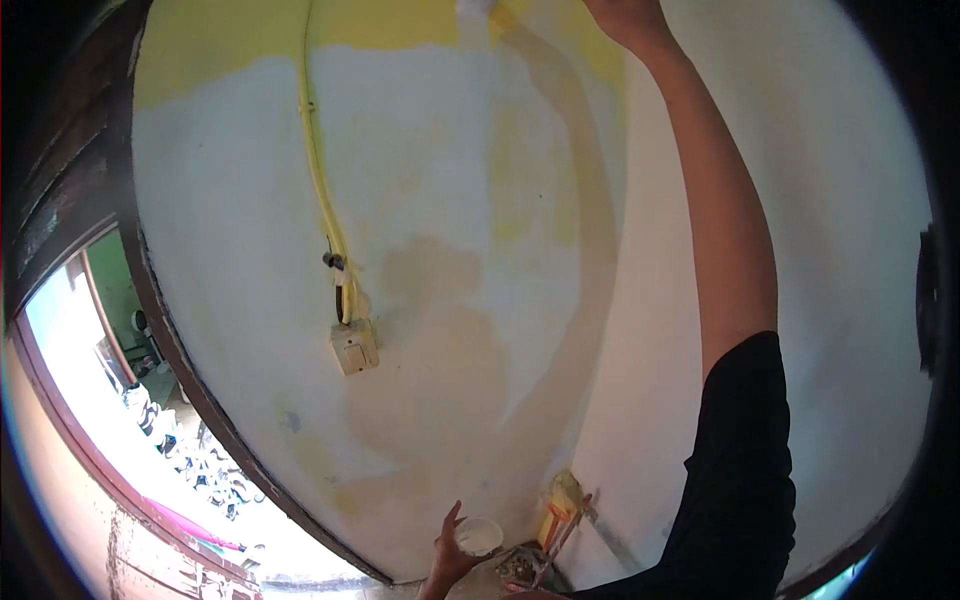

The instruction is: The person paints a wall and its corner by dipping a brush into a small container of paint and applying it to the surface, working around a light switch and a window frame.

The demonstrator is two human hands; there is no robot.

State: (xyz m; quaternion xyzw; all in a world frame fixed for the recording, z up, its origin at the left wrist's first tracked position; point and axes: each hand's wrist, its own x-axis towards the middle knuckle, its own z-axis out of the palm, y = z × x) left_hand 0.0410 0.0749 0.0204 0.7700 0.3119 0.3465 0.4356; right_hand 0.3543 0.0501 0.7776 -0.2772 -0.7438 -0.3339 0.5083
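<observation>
Low in the head view, my left hand [451,553] grips a small white tub [479,536] by its side, with the thumb pointing up. The tub looks pale inside, and I cannot make out its contents. My right arm stretches up to the top edge of the view. Only the lower part of my right hand [625,20] shows there; its fingers are cut off. Left of it, a white object [475,6] is at the yellow upper part of the wall, mostly out of frame. Below the yellow, the wall [420,150] is whitish with yellow patches.
A yellow cable [318,180] runs down the wall to a switch box [354,347]. Clutter with a yellow-orange object [562,508] stands in the lower corner. On the left, a dark frame [190,370] borders a bright opening. A plain white wall [830,250] rises at right.
</observation>
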